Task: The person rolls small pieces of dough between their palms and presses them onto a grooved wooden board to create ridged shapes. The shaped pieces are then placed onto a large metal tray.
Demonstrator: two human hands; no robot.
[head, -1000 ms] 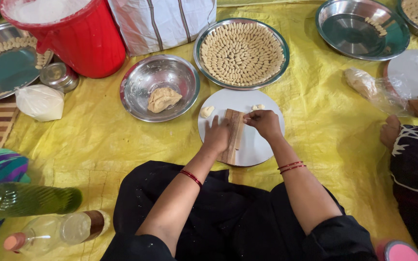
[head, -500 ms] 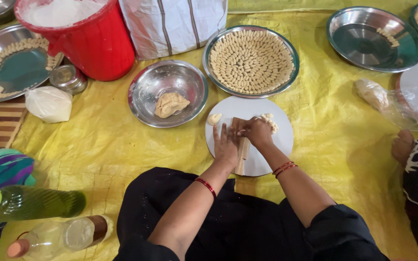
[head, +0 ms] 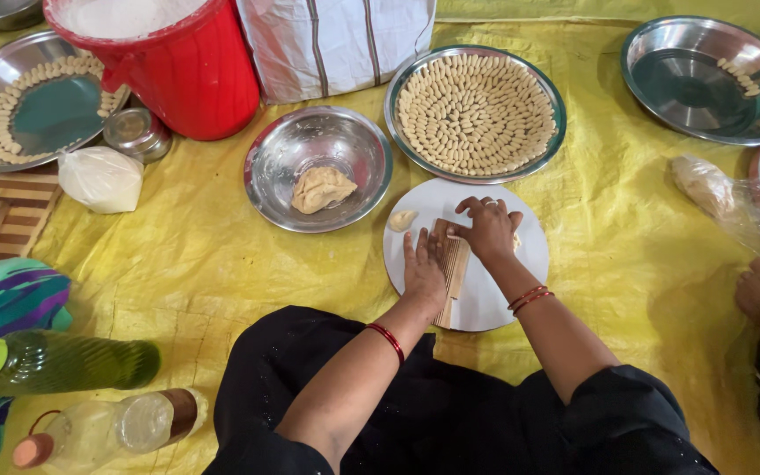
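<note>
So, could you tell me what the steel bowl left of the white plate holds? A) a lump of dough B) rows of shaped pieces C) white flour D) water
A: the steel bowl holds a single tan lump of dough, left of the white plate.

It was a home floor used as a kitchen: a yellow plastic sheet (head: 626,264) covered the ground, with round steel trays of shaped dough pieces (head: 477,110), a red plastic bucket of flour (head: 178,62) and oil bottles (head: 63,361)
</note>
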